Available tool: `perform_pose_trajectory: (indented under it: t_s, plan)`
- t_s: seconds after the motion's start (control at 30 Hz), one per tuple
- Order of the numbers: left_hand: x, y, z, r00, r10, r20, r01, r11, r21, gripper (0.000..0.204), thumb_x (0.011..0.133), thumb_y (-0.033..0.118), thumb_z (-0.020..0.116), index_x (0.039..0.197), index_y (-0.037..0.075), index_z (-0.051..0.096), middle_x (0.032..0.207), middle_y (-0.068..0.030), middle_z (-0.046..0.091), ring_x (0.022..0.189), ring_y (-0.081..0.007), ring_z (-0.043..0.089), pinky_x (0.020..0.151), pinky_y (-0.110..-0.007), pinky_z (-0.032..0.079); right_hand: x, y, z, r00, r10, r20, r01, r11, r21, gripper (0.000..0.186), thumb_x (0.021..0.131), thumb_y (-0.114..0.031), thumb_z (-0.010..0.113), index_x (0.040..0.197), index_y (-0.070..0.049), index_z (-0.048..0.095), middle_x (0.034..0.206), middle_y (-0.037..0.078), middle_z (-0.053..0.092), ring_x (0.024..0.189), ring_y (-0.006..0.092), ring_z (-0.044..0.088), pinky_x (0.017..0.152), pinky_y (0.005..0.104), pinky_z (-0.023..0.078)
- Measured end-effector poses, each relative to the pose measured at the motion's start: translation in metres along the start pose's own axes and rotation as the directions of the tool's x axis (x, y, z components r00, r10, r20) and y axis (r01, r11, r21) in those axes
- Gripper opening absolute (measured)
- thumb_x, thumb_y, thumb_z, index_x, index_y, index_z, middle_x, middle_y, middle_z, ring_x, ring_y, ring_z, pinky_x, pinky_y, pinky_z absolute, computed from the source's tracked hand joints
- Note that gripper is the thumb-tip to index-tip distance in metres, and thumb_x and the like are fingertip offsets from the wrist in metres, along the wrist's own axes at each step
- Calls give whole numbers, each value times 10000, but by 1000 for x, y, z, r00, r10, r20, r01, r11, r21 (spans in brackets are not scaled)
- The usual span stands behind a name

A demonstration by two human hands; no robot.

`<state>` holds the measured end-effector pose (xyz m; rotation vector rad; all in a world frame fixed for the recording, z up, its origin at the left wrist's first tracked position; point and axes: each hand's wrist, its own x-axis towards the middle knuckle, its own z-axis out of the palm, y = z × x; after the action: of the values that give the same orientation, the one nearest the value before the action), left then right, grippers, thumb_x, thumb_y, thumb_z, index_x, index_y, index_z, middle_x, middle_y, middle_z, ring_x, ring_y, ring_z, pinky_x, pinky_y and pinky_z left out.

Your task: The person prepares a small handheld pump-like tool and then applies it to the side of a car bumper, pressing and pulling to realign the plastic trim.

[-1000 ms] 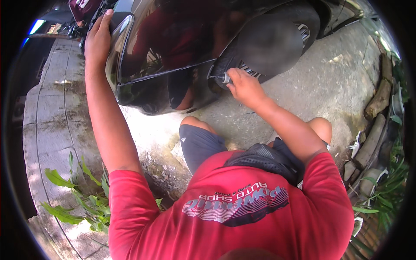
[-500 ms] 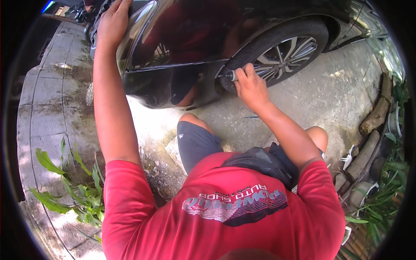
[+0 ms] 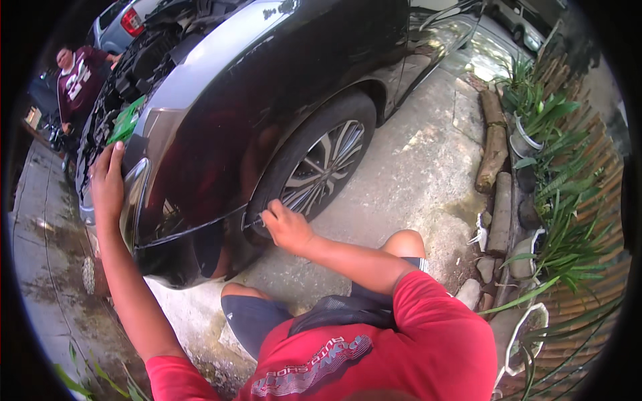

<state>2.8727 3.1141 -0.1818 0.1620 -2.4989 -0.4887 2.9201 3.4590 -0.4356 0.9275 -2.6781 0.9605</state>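
A dark car fender (image 3: 294, 73) curves over the front wheel (image 3: 321, 167) in front of me. Its seam with the bumper (image 3: 180, 257) runs from the headlight (image 3: 136, 194) to the wheel arch. My left hand (image 3: 107, 184) lies on the front corner by the headlight, fingers stretched out. At the other end of the seam, my right hand (image 3: 287, 228) is closed at the front edge of the wheel arch. Its fingers grip a small screwdriver, now almost wholly hidden by the hand; the half-second-old view shows its dark grip and thin shaft.
The engine bay (image 3: 144, 67) is uncovered, with a green item (image 3: 126, 120) at its edge. Another person (image 3: 80, 80) stands beyond the car's front. Logs (image 3: 493, 150), potted plants (image 3: 528, 134) and a bamboo fence (image 3: 602, 247) line the right side.
My view has swung up and right, bringing the engine bay and the other person into sight. My right hand stays by the wheel arch and has turned, covering the screwdriver. My left hand remains at the front corner.
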Motion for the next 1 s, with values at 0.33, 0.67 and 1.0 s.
perform_pose_trajectory:
  t_s: [0.33,0.67,1.0]
  plan:
    - [-2,21,2,999,-42,-8,42,995,91,492,1026,467,519,1272,68,669,1263,-204,650,1219,-363,551,1058,-423,400,3,0,-10,994,-62,-87,60,998,-31,318,819,-38,596,1133,-8,554,1167,206,508,1012,381,623,787,437,586]
    - [-1,15,4,999,-24,-26,27,993,117,485,1021,478,526,1269,88,675,1233,-209,657,1193,-364,569,1038,-428,416,-1,-3,-4,993,-48,-112,47,999,-16,412,838,-47,596,1239,9,521,1136,230,500,994,391,650,759,461,584]
    - [-4,25,2,999,-18,-31,20,996,83,470,1027,452,526,1242,64,681,1218,-215,660,1169,-370,577,1023,-432,421,4,5,0,998,-45,-51,45,999,-6,274,826,-41,590,1087,10,521,1071,196,495,970,380,627,763,445,577]
